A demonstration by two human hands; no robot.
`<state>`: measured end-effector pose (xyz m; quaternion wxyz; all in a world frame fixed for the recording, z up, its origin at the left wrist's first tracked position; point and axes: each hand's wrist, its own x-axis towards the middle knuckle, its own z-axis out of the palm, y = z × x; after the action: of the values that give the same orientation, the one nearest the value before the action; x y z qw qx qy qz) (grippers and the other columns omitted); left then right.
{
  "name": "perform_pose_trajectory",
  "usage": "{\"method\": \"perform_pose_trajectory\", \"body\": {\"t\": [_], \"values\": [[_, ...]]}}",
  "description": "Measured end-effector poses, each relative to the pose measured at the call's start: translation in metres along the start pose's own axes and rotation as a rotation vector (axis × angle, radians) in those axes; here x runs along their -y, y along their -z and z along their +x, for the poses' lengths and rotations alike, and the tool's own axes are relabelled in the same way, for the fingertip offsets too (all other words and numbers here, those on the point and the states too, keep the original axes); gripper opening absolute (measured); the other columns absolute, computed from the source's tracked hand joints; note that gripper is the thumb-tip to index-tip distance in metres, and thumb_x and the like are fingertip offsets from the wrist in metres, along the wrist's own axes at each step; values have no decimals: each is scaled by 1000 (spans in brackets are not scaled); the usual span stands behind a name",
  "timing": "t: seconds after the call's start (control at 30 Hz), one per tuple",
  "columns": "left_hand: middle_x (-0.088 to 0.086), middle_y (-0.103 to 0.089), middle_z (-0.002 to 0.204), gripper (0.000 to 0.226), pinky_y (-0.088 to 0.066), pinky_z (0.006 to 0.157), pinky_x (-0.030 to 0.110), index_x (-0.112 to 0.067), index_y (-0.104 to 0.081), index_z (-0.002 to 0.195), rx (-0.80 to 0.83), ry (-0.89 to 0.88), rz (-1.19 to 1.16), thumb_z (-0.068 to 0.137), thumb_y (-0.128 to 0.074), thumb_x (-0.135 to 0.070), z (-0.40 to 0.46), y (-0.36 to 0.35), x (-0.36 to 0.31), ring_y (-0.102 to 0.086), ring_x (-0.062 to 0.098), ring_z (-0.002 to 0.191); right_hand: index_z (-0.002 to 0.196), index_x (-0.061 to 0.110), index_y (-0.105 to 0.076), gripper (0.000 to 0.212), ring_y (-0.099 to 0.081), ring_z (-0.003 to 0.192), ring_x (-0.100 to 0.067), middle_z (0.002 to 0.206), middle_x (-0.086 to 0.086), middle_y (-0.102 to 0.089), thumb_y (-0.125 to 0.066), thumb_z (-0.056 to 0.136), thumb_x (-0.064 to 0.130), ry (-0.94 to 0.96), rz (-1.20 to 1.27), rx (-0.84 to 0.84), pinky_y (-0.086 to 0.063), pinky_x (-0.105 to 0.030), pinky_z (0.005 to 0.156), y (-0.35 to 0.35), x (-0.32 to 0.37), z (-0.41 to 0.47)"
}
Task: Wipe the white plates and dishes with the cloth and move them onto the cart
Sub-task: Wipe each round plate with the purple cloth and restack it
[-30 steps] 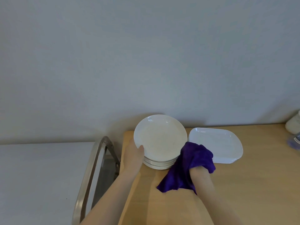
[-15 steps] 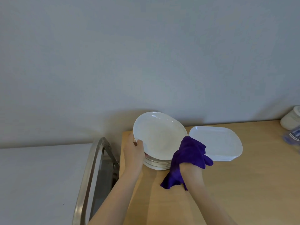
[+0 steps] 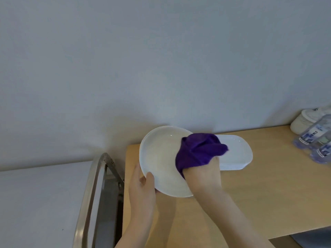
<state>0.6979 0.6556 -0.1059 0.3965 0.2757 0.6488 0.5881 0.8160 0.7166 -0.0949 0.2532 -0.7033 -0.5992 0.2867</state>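
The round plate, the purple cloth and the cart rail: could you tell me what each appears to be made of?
Round plate: likely glazed ceramic, glossy white with small highlights, though melamine is possible. Purple cloth: soft napped fabric, probably microfibre, bunching in folds. Cart rail: brushed metal, seemingly stainless steel, with streaky reflections.

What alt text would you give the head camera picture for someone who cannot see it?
A person's left hand holds a round white plate tilted above a wooden table while the right hand presses a purple cloth onto it. A white rectangular dish lies behind, a steel cart stands left, and plastic bottles are far right.
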Motion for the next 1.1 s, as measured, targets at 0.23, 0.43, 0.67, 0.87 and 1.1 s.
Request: {"method": "perform_pose_trajectory", "body": {"t": [0.23,0.43,0.67,0.87,1.1], "values": [[-20,-68,91,43,-55,53,21,-49,-58,111,18,4,-21,95,-47,-10,-37,-19,12,-66,2,79,137,13,-36,50,-53,103,-25,116,-5,-53,-46,89,21,573,-662,63,-42,-35,89,4,5,-10],[-15,-71,94,55,-59,64,33,-57,-60,102,-21,89,-94,95,-49,-4,-73,-36,29,-69,8,83,137,26,-46,48,-44,130,-20,140,0,-49,-35,93,41,651,-588,196,-33,-43,110,30,-49,-24],[-15,-70,103,45,-57,68,25,-44,-60,113,-18,120,-76,94,-51,-4,-128,-50,66,-69,8,88,130,25,-58,61,-57,120,-22,133,-2,-58,-34,85,59,628,-633,202,-48,-50,95,51,-121,-59],[-10,-72,98,39,-59,72,40,-43,-61,115,-68,262,-103,95,-53,-10,-156,-66,114,-71,15,84,129,21,-60,63,-57,119,-24,133,-4,-58,-31,85,56,542,-676,274,-47,-50,96,50,-167,-64],[-5,-70,103,37,-56,82,46,-41,-61,113,-173,322,-134,95,-53,-10,-151,-60,137,-67,20,97,152,23,-13,68,-11,146,-24,159,-4,-13,-25,95,57,496,-653,395,-6,-44,117,10,-196,-52]]}}
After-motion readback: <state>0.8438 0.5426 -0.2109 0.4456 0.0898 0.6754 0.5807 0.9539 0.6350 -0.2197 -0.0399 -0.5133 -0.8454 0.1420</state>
